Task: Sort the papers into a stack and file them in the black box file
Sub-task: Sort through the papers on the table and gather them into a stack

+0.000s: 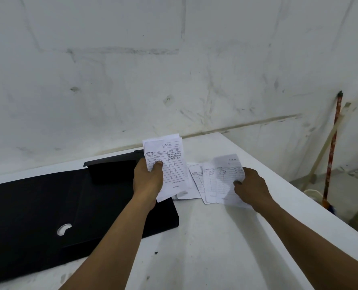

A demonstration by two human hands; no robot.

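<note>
My left hand (147,181) pinches a small stack of receipts (167,164) upright above the open black box file (48,208). My right hand (250,188) grips one receipt (228,181); about three more (201,181) lie fanned on the white counter (215,237).

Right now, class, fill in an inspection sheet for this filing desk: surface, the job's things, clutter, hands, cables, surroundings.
Surface: white table, scuffed, set against a wall.
Job's things: black box file lying open and flat at the table's left; loose papers fanned out and overlapping to its right; gathered stack of papers held up.
Clutter: small dark speck on the table near the file's front edge.
Hands: left hand grips the gathered stack, thumb on top; right hand pinches one sheet from the loose papers.
Cables: nothing seen.
Surroundings: marked white wall; red-handled stick leaning at the right.
</note>
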